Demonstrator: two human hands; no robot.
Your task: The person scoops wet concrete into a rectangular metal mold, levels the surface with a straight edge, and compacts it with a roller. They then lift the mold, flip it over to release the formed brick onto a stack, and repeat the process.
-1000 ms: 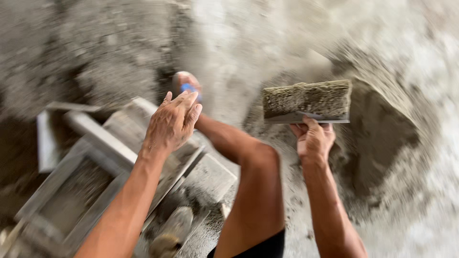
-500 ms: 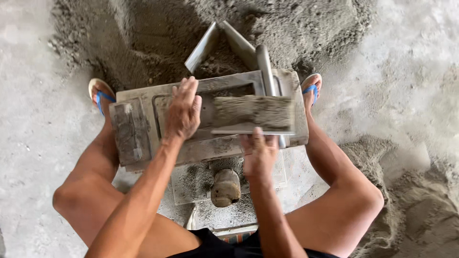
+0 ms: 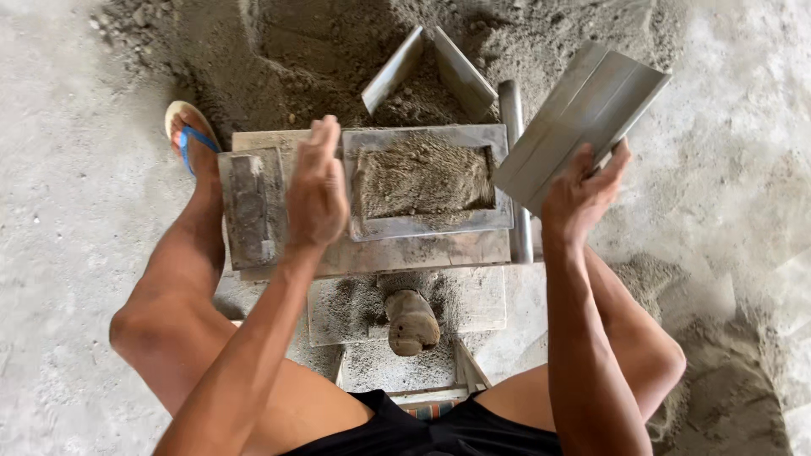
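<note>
Lifted off the mold since half a second ago, the flat metal scoop (image 3: 577,122) now sits gripped in the right hand (image 3: 581,196) at two o'clock, while the open left hand (image 3: 317,192) hovers beside the sand-filled block mold (image 3: 425,181), judged ready for levelling.

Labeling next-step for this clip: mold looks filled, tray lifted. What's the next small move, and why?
Probably press the left hand onto the damp mix in the block mold to pack it. The mix sits rough and uneven inside the frame, the left hand hovers edge-on at the mold's left rim, and the right hand holds the emptied metal scoop tray tilted clear to the right.
</note>
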